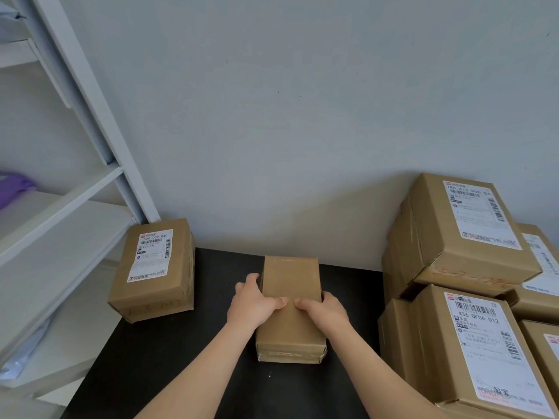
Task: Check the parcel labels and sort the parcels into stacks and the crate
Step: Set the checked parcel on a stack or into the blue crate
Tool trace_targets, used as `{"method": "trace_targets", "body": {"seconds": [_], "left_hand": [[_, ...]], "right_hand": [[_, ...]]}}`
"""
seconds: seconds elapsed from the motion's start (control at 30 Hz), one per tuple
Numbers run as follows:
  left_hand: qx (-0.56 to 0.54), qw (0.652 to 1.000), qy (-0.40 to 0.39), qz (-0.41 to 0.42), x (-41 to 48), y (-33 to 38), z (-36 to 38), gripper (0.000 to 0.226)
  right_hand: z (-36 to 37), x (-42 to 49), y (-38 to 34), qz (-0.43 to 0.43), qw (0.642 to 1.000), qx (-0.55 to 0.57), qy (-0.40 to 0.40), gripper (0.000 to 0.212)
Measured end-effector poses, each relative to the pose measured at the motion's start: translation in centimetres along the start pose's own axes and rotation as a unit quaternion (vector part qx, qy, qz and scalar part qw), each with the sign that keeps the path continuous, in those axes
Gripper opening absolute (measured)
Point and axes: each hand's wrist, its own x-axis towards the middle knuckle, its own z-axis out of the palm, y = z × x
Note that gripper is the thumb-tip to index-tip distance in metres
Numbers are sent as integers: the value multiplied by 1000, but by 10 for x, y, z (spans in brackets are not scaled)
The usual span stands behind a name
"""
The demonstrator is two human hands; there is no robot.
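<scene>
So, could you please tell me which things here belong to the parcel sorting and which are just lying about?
Job: middle parcel, gripped by left hand and right hand; labelled parcel at left; stacked parcels at right; black table.
Lying about: white shelving; purple item on its shelf.

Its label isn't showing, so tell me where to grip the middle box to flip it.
Grip the box by its two long sides from above, left hand and right hand opposite. It lies flat and narrow, with both sides probably free.
</scene>
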Motion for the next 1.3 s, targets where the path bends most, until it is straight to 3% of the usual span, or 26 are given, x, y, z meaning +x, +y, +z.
{"method": "trace_targets", "body": {"seconds": [0.23, 0.4, 0.57, 0.7, 1.03, 1.2, 1.3], "left_hand": [[-55, 998, -38, -19, -1, -1, -3, 102], [-206, 975, -55, -61, -6, -7, -7, 78], [-251, 956, -52, -141, -2, -18, -8, 58], [-279, 940, -87, -176, -2, -22, -3, 56], [-291, 938, -97, -159, 1, -18, -6, 45], [-291, 940, -113, -136, 1, -19, -13, 59], [-308, 933, -134, -129, -2, -18, -16, 97]], "right_hand": [[-6, -4, -4, 3, 1000, 5, -18, 66], [-9, -13, -8, -59, 998, -12, 10, 70], [-6, -17, -8, -125, 989, -44, 68, 67], [-3, -18, -8, -114, 991, -57, 38, 69], [-2, -17, -10, -79, 997, 2, 19, 76], [-5, -16, -14, -71, 996, 53, 15, 71], [-6, -15, -13, -62, 994, 88, 8, 70]]}}
